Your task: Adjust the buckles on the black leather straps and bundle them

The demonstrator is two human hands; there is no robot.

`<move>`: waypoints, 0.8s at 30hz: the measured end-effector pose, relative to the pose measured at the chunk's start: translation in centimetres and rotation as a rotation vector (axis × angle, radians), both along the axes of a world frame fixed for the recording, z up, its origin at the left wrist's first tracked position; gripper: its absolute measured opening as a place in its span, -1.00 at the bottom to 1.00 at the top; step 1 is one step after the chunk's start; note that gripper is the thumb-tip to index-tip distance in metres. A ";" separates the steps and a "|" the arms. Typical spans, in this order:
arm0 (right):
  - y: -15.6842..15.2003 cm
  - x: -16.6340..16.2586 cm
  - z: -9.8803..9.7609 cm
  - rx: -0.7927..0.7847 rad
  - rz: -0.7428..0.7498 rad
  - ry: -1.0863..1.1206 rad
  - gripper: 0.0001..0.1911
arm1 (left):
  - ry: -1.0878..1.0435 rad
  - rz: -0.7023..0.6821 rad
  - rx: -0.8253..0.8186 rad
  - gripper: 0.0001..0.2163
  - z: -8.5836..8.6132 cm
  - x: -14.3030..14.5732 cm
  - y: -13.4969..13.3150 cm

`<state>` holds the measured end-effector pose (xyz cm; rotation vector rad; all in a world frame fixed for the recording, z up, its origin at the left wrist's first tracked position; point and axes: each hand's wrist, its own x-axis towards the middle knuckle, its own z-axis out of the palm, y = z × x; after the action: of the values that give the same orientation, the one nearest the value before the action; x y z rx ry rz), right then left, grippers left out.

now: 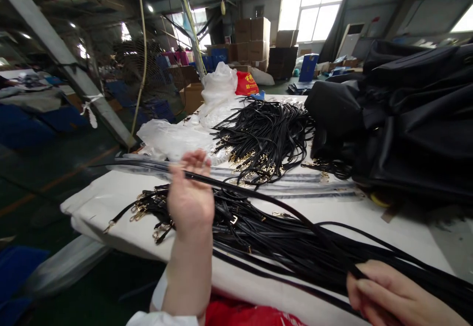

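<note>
A long black strap stretches across the view between my two hands. My left hand is raised palm up, slightly blurred, with the strap lying over the palm and tucked under the thumb; its fingers are loosely curled. Lower right, my right hand pinches the same strap between thumb and fingers. Beneath both hands lies a bundle of black straps on the white-covered table. Gold-coloured metal clasps stick out at the bundle's left end.
Farther back is a heap of more black straps with gold clasps. Clear plastic bags lie to its left, beside a red bag. Large black bags are piled on the right. A slanted metal post stands at the left.
</note>
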<state>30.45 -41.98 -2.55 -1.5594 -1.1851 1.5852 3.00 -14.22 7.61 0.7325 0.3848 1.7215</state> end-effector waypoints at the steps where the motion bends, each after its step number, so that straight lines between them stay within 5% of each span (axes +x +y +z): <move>1: 0.9 -0.7 0.5 0.014 -0.011 0.039 -0.43 | 0.105 -0.113 -0.092 -0.70 -1.6 2.0 -0.9; 4: 3.5 -2.9 1.9 0.053 -0.072 0.078 -0.44 | 0.383 -0.624 -0.336 -0.64 -6.3 6.6 -5.5; 7: 5.0 -4.5 2.4 0.080 -0.038 -0.005 -0.48 | 0.520 -1.293 -0.290 -0.54 -9.0 8.3 -10.3; 9: 5.3 -4.9 2.4 0.118 0.040 -0.086 -0.51 | 0.598 -1.378 -0.205 -0.49 -9.2 8.3 -11.6; 12: 4.7 -4.4 2.2 0.128 0.046 -0.124 -0.52 | 0.582 -1.076 -0.094 -0.58 -7.9 7.8 -9.7; 19: 3.4 -2.1 2.9 0.212 -0.221 -0.118 -0.56 | 0.313 -0.098 0.021 -0.62 -4.1 3.6 0.3; 24: 3.8 -2.0 2.9 0.194 -0.228 -0.159 -0.59 | 0.220 0.127 -0.041 -0.64 -3.6 0.6 2.9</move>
<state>28.49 -38.19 0.39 -1.6496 -1.1594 1.1836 3.64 -11.32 3.99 0.8869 0.6275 1.7505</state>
